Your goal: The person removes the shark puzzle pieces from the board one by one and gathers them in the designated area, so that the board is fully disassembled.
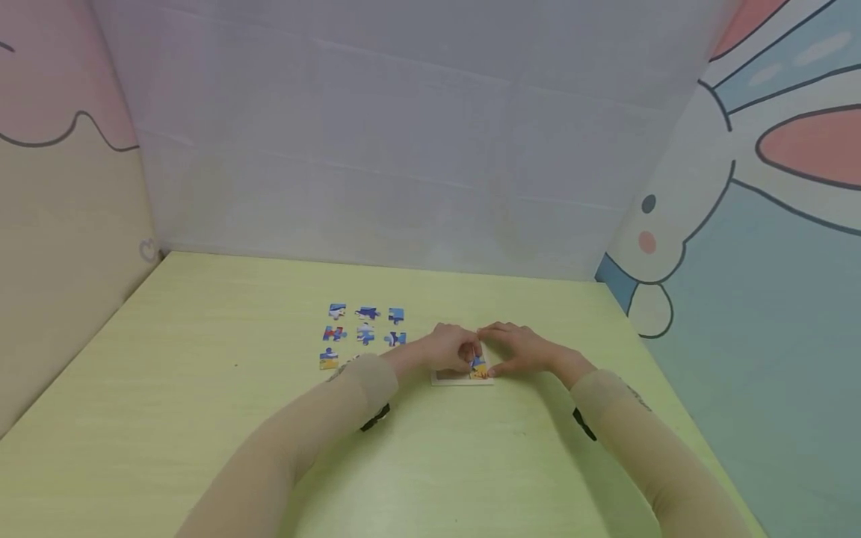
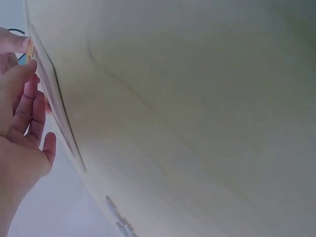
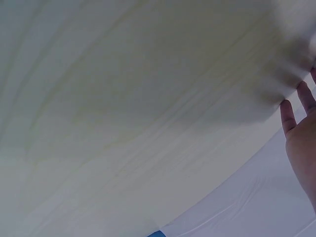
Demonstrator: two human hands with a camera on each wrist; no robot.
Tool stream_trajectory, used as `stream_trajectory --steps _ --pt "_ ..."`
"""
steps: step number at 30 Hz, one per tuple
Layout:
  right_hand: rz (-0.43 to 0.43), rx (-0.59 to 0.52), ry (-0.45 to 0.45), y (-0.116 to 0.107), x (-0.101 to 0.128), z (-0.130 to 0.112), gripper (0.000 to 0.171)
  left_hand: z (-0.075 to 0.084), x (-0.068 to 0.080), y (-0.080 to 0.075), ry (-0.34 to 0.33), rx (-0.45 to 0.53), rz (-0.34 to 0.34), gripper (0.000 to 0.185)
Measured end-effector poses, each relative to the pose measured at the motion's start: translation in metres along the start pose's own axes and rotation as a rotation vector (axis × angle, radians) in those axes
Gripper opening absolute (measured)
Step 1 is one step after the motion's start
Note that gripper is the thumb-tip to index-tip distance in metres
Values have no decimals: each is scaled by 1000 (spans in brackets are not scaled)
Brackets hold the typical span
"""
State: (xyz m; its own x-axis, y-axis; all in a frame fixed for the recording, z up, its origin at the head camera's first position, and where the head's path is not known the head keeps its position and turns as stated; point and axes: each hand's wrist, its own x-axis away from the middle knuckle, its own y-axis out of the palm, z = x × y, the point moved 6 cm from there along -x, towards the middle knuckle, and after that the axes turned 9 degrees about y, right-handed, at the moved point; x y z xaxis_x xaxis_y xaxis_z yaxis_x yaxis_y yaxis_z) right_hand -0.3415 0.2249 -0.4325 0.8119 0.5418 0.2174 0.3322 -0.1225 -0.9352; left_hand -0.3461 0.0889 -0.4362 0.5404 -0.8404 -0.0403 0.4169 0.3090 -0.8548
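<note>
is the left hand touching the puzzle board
Touching: in the head view the left hand rests on the puzzle board, its fingers overlapping the board's top with no gap.

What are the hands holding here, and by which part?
Both the left hand and right hand meet over a puzzle piece on the puzzle board; the exact hold on it cannot be told.

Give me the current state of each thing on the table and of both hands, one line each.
Puzzle board: flat on the table, mostly hidden by the hands.
Yellow-and-blue piece: on the board, between the fingertips of both hands.
Loose pieces: lying flat in rows left of the board, untouched.
Left hand: fingers curled at the piece on the board.
Right hand: fingers bent over the board, tips at the piece.
Table: green, bearing everything.
</note>
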Motion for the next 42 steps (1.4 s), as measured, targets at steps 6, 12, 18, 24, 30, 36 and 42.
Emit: stream_trajectory --steps 6,12,18,24,30,36,42 --pt "1 7 10 -1 -1 0 76 10 8 -14 -32 13 6 24" --pt "-8 20 18 1 -2 1 75 15 21 -29 -25 30 8 17" --pt "-15 30 25 4 -4 3 75 13 40 -44 -7 24 -2 14" --pt "-11 54 27 5 -6 6 75 6 65 -57 7 75 -1 16" --pt "-11 58 18 5 -4 8 75 -9 89 -67 -23 102 7 17" --pt "-13 44 10 4 -1 10 76 -27 106 -68 -22 119 15 20" --pt "0 37 -17 3 0 8 76 -46 118 -61 -55 112 20 19"
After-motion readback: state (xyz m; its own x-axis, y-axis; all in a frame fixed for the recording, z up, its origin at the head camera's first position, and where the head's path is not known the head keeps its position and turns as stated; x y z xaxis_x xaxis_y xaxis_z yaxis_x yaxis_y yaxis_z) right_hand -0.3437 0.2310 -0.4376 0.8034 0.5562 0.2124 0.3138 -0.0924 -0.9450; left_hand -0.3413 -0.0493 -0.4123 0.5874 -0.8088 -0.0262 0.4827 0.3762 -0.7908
